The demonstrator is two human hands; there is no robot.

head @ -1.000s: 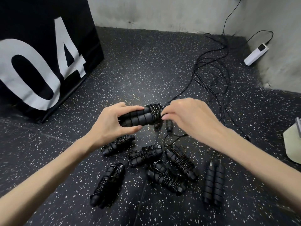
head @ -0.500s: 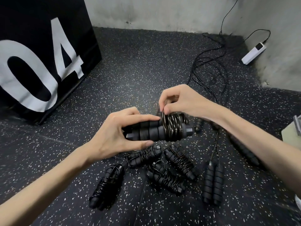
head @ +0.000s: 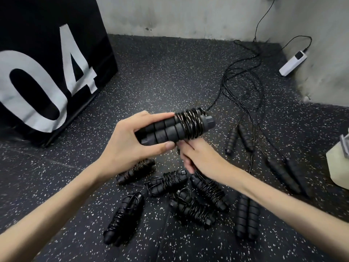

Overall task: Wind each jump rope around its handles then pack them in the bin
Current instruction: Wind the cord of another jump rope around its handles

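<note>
My left hand (head: 130, 146) grips the pair of handles (head: 166, 130) side by side, fingers and thumb curled around them, above the wound bundles (head: 187, 197) on the floor (head: 160, 78). The cord (head: 189, 122) is coiled only near the cap end of these handles, and its free part runs away behind them toward the loose cords (head: 243, 87). My right hand (head: 200, 157) is under the handles, fingers curled; I think it pinches the cord, but I cannot tell surely. The risk I see: if the tension drops, the coils may slip off the cap end. The free cord can also catch in the loose cords. No bin I can recognise.
</note>
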